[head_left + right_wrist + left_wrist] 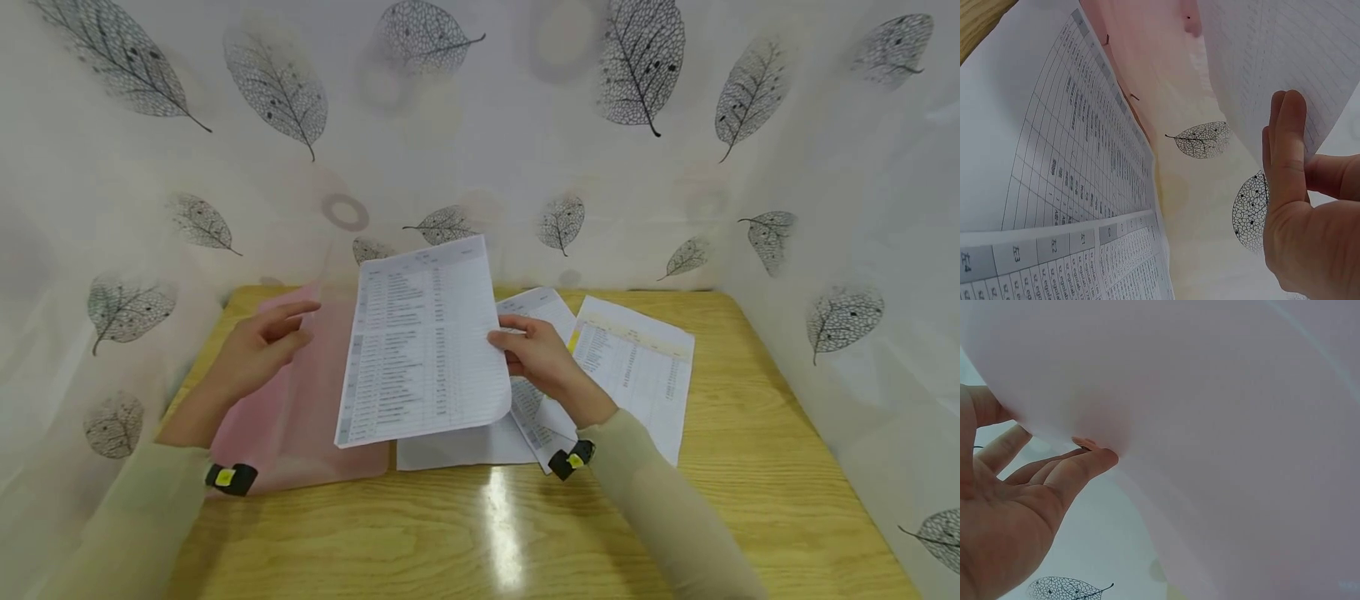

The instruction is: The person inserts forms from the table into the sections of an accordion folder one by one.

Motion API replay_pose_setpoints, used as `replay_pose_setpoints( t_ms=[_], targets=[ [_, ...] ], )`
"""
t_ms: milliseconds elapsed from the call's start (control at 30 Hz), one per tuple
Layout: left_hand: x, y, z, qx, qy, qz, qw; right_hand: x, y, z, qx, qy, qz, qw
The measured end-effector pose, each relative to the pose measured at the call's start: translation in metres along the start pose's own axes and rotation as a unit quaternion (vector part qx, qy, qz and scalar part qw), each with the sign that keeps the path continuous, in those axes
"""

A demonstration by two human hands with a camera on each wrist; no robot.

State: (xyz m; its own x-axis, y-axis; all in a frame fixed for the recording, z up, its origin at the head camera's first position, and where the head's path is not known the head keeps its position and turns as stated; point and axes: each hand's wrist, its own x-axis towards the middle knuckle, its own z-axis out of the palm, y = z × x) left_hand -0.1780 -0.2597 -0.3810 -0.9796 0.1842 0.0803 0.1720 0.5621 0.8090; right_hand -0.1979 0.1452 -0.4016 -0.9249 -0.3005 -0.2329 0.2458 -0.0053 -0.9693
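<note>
On the left, a translucent pink plastic folder (330,454) lies on the table. My left hand (258,350) pinches the raised edge of its cover between thumb and fingers, and the left wrist view shows that pink cover (1210,425) close up. Up above the table, a printed table sheet (420,350) stands tilted, partly in front of the folder. My right hand (551,358) grips this sheet by its right edge, thumb in front and fingers partly behind. In the right wrist view the fingers (1290,125) lie against the raised sheet.
Under and right of the raised sheet lie a white paper (465,450), another printed page (551,304) and a page with a yellow header band (637,375). The wood-grain table (360,542) is enclosed by a leaf-patterned white curtain (480,167) at the back and sides.
</note>
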Motion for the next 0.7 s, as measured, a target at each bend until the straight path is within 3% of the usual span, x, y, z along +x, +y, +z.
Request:
replay_pose_setpoints(
  t_ms=[500,700],
  targets=[
    [0.002,0.003,0.002,0.002,-0.004,-0.016,0.9999,0.016,-0.002,0.021,-0.006,-0.001,0.005,1.0000],
    [0.003,0.002,0.003,0.006,0.006,-0.004,1.0000,0.022,-0.002,0.026,-0.008,0.004,0.014,0.9999]
  ],
)
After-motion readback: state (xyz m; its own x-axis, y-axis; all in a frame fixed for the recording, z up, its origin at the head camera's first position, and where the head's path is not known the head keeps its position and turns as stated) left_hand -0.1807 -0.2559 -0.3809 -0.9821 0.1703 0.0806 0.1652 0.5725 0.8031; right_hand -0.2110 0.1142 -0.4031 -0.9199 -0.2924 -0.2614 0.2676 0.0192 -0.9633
